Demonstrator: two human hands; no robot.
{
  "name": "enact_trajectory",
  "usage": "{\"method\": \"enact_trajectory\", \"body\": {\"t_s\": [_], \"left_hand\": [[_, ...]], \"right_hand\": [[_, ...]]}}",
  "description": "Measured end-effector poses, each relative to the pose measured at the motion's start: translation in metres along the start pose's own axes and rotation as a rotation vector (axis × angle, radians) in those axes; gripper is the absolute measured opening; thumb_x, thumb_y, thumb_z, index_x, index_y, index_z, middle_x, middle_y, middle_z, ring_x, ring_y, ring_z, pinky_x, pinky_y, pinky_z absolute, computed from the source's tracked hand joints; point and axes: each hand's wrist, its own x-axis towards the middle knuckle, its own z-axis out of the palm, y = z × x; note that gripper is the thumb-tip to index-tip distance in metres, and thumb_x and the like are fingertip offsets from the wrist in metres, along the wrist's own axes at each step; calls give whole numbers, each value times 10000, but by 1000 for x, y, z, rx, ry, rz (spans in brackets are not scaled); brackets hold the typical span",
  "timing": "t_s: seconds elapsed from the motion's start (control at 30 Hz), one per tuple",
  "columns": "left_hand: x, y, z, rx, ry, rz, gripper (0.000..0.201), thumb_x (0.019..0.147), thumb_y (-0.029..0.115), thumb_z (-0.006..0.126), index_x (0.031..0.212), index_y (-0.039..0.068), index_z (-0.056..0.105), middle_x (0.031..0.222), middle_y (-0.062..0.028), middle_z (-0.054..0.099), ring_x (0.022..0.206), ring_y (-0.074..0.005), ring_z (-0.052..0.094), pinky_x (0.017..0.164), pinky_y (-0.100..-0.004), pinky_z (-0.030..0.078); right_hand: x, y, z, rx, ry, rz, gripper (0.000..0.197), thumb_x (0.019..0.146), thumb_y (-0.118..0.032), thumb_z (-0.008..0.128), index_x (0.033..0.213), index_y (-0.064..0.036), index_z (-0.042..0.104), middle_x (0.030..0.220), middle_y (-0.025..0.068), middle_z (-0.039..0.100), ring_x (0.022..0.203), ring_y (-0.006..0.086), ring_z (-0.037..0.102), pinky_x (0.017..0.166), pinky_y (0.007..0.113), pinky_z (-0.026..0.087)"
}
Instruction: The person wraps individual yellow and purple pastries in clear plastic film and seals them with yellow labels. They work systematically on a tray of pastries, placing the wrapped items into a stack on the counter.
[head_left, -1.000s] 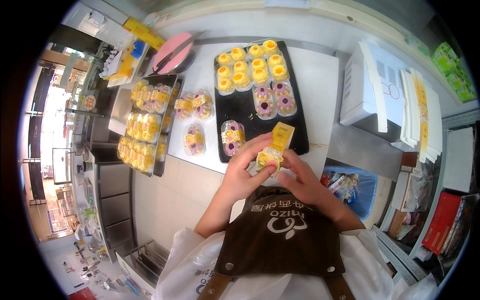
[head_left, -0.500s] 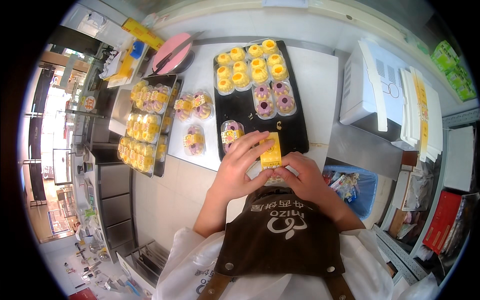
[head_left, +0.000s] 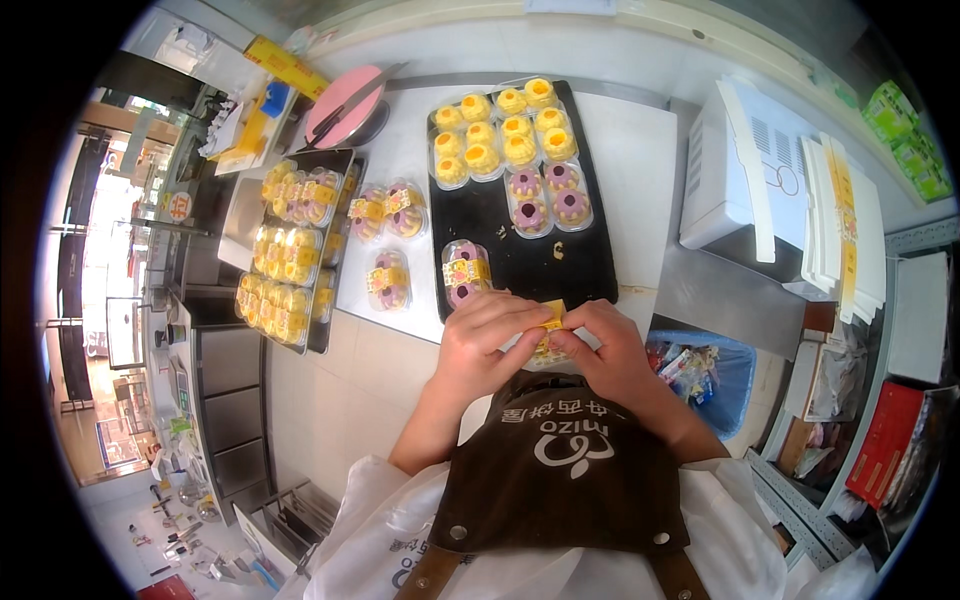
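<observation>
Close to my apron, my left hand (head_left: 487,345) and my right hand (head_left: 608,350) pinch a yellow printed paper label (head_left: 553,314) between thumbs and fingertips. Its lower, patterned part shows beneath my thumbs; whatever lies under it is hidden. Just beyond my left hand, a clear plastic box of purple-topped cakes (head_left: 464,270) wears a yellow band and sits on the near left corner of a black baking tray (head_left: 480,212). Farther back on that tray are boxes of yellow cakes (head_left: 481,158) and unbanded boxes of purple-topped cakes (head_left: 529,216).
Left of the tray, banded cake boxes (head_left: 387,280) stand on the white table (head_left: 640,150). A second tray (head_left: 320,338) at far left carries stacked boxes. Behind it, a knife (head_left: 352,108) lies across a pink round board (head_left: 345,92). A blue bin (head_left: 735,385) stands at right.
The yellow label, upright and long before, now looks much shorter, its top lower. My left hand's fingers have come down toward me; the right hand has barely shifted.
</observation>
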Motion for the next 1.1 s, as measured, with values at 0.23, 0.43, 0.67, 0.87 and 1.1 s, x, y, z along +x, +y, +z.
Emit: {"method": "enact_trajectory", "body": {"t_s": [0.23,0.43,0.67,0.87,1.1], "left_hand": [[-2,2,5,21,46,-27,151,826,32,783,976,31,799,976,-105,785,872,-301,734,832,-389,557],[-10,-6,8,-206,140,-219,473,859,111,792,1309,35,667,1329,-153,671,1171,-290,652,960,-392,522],[-20,0,3,-509,59,-396,916,816,197,830,1592,41,370,1606,-146,411,1418,-263,467,1124,-405,408],[-32,-33,-6,-791,38,-563,853,904,213,804,1605,47,347,1531,-119,449,1413,-227,457,1169,-385,367],[-51,-105,18,-986,55,-957,549,1063,388,623,1466,42,482,1384,-92,563,1226,-158,557,991,-319,496]], "right_hand": [[2,-4,1,31,30,10,113,936,-150,735,986,-61,686,903,100,703,852,318,637,780,409,490],[4,-1,-3,-57,14,-63,123,928,-93,723,1045,-60,708,985,109,725,930,314,653,858,409,488],[12,-3,-2,-21,-60,-182,139,921,-42,707,1059,-52,700,1042,106,727,980,312,654,901,416,485],[23,1,18,78,-144,-26,137,948,-83,703,1078,-43,687,1025,94,716,981,286,658,910,393,480],[35,33,74,441,184,456,171,1041,-176,654,1114,-24,628,1003,41,711,913,110,648,843,274,486]]}}
